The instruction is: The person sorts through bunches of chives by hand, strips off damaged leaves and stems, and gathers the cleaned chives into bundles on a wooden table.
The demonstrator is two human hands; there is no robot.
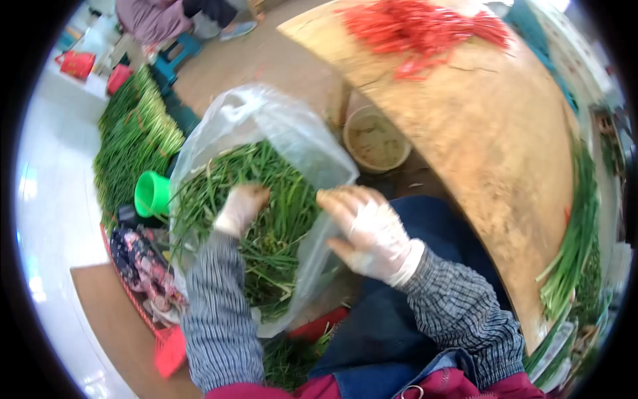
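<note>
A large clear plastic bag [325,146] stands open in front of me, filled with loose green Chinese chives [286,179]. My left hand [244,207], in a thin whitish glove, reaches into the bag and touches the chives. Its fingers are blurred and partly hidden, so I cannot make out whether they grip any. At the bag's right edge is my right hand [372,229], gloved too, with thumb and fingers apart and nothing seen between them.
On the right, a wooden table [485,153] bears a heap of red ties [425,30] and green stalks [571,246]. A white bucket [377,139] stands beneath its edge. To the left are bundled chives [136,136], a green cup [152,194] and a blue stool [176,56] near a seated person.
</note>
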